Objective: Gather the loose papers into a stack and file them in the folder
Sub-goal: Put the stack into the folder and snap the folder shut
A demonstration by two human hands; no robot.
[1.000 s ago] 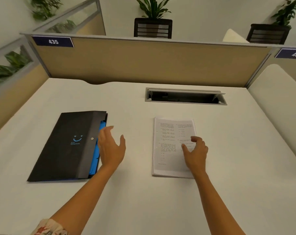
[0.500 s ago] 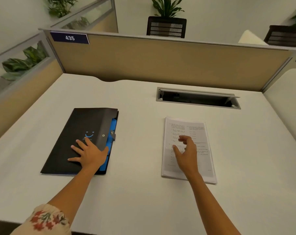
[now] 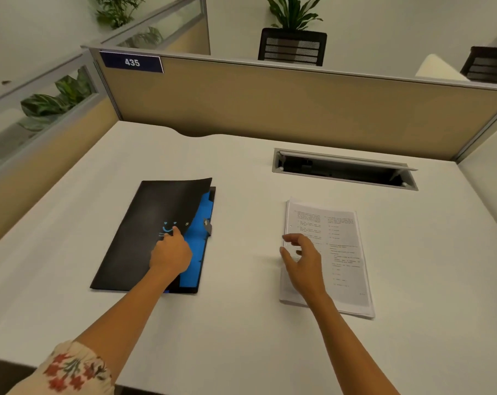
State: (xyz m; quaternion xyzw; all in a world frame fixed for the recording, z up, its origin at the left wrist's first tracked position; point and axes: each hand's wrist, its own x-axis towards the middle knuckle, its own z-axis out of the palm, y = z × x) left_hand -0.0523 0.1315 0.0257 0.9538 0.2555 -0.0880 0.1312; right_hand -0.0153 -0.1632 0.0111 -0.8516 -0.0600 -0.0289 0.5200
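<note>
Papers (image 3: pixel 331 252): gathered in one squared white stack of thin printed sheets, flat on the desk (image 3: pixel 241 323), right of the folder and well apart from it.
Right hand (image 3: pixel 301 260): fingers curled at the stack's left edge, seeming to pinch the top sheets; best to slide fingers under the whole stack so none slips.
Left hand (image 3: pixel 171 252): forefinger on the black flap, other fingers curled beneath its edge, lifting it.
Folder (image 3: pixel 144 238): matte black, flexible cover, blue inner pockets showing; hold the flap wide before feeding papers in.
Cable tray (image 3: pixel 344 169): grey metal slot, lid open.
</note>
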